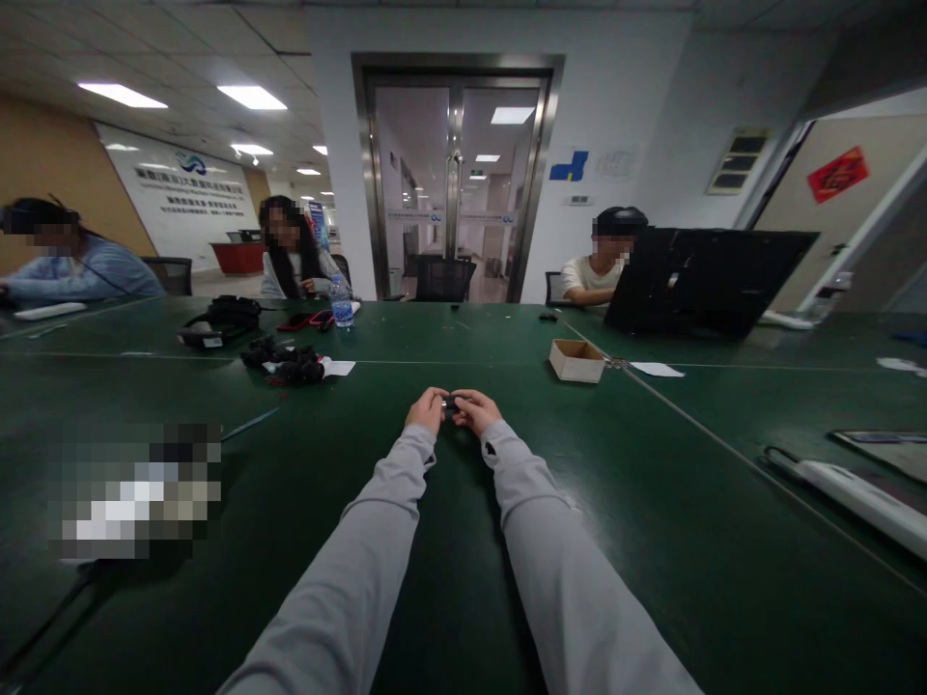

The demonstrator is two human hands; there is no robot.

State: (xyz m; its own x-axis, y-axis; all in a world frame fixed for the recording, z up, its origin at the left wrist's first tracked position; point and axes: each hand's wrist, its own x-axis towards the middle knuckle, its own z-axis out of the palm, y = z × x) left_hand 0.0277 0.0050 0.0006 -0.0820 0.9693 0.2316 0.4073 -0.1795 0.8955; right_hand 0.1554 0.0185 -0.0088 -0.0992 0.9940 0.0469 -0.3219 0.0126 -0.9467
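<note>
Out in front of me, above the green table [463,541], my two hands meet at a small black object [450,402] with a silvery part at its left end. It is too small to name its kind for certain. My left hand [426,410] pinches the left end between thumb and fingers. From the other side, my right hand [479,412] grips the black part, also with thumb and fingertips. Both hands are closed, and the fingers hide part of the object.
An open box [576,365] sits ahead to the right, near a large black monitor [702,280]. Ahead left are a black cable bundle [286,359] and a water bottle [342,301]. A white power strip [861,497] lies at right. Several people sit around the table.
</note>
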